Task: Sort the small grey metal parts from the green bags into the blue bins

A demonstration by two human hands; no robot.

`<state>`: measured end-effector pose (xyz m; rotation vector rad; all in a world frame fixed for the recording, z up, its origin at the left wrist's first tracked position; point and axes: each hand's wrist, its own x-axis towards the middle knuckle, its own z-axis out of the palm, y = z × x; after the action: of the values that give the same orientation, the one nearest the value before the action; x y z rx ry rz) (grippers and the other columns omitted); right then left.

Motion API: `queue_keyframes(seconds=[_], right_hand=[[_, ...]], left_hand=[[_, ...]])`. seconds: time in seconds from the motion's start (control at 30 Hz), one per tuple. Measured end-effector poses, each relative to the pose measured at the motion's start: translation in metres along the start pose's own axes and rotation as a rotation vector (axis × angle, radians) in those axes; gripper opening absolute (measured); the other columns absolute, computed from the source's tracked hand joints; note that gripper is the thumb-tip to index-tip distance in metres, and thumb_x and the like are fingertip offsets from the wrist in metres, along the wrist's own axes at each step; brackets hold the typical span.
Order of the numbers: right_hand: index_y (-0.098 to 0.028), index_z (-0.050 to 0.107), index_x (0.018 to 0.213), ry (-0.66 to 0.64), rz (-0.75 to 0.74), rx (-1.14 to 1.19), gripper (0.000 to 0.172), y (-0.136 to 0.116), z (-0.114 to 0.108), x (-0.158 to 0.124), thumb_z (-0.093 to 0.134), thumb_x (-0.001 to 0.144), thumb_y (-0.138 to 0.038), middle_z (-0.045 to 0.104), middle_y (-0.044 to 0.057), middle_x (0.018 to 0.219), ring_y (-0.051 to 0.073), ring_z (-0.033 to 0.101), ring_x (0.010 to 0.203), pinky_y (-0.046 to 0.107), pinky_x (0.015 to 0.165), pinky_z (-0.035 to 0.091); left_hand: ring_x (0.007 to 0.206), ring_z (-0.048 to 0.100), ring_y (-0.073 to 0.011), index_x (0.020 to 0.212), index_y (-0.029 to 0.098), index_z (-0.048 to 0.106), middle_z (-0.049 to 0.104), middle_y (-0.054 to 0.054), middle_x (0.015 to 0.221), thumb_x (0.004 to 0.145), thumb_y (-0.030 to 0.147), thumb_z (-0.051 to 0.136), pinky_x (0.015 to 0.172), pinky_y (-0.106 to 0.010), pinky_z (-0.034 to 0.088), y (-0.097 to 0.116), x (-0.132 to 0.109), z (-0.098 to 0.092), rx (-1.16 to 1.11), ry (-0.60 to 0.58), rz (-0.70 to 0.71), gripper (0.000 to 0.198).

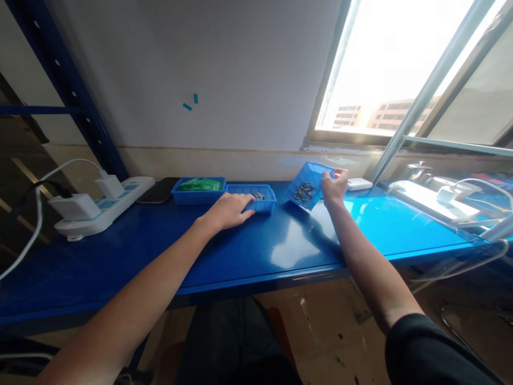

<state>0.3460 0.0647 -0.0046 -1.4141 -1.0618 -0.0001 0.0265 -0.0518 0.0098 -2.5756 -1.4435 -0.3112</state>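
My right hand point(335, 184) grips the upper right edge of a blue bin point(315, 174), which is tilted with small dark metal parts point(303, 193) gathered at its lower side. Over the front left of the middle blue bin point(265, 206) lies my left hand point(231, 209), fingers apart, the fingertips at the bin's edge. Some silvery metal pieces point(259, 196) show inside that bin; the rest is hidden by the hand. To its left, another blue bin point(198, 198) holds something green point(200, 184) in plastic.
On the blue table point(248, 251), a dark phone-like slab point(159, 191) and a white power strip point(116, 206) with plugs lie at left. A small white box point(359, 184) stands behind my right hand. Farther right are a metal post point(390, 155) and another power strip point(433, 200).
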Motion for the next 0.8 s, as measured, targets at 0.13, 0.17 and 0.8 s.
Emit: queue_keyframes(seconds=[0.13, 0.17, 0.8], right_hand=[[-0.016, 0.052, 0.094, 0.189, -0.083, 0.007, 0.027, 0.000, -0.006, 0.006, 0.056, 0.073, -0.032, 0.050, 0.005, 0.093, 0.021, 0.053, 0.089, 0.041, 0.090, 0.044], [-0.016, 0.053, 0.094, 0.204, -0.116, 0.016, 0.026, 0.000, -0.006, 0.006, 0.057, 0.073, -0.031, 0.049, 0.005, 0.095, 0.020, 0.053, 0.088, 0.041, 0.089, 0.044], [-0.019, 0.055, 0.098, 0.138, -0.518, 0.045, 0.022, -0.027, -0.003, -0.027, 0.056, 0.083, -0.035, 0.045, 0.006, 0.102, 0.020, 0.051, 0.100, 0.040, 0.089, 0.046]], left_hand=[[0.109, 0.060, -0.0264, 0.126, 0.019, 0.051, 0.065, -0.010, 0.119, 0.092, 0.042, 0.043, 0.090, -0.037, 0.041, -0.001, 0.000, 0.001, 0.024, 0.000, 0.015, 0.042], [0.110, 0.060, -0.0264, 0.126, 0.019, 0.051, 0.065, -0.010, 0.119, 0.092, 0.042, 0.042, 0.090, -0.037, 0.041, -0.001, 0.000, 0.001, 0.023, -0.001, 0.016, 0.042], [0.110, 0.055, -0.0263, 0.126, 0.019, 0.052, 0.062, -0.010, 0.120, 0.092, 0.044, 0.042, 0.093, -0.038, 0.040, 0.002, 0.000, 0.000, 0.041, 0.013, -0.013, 0.044]])
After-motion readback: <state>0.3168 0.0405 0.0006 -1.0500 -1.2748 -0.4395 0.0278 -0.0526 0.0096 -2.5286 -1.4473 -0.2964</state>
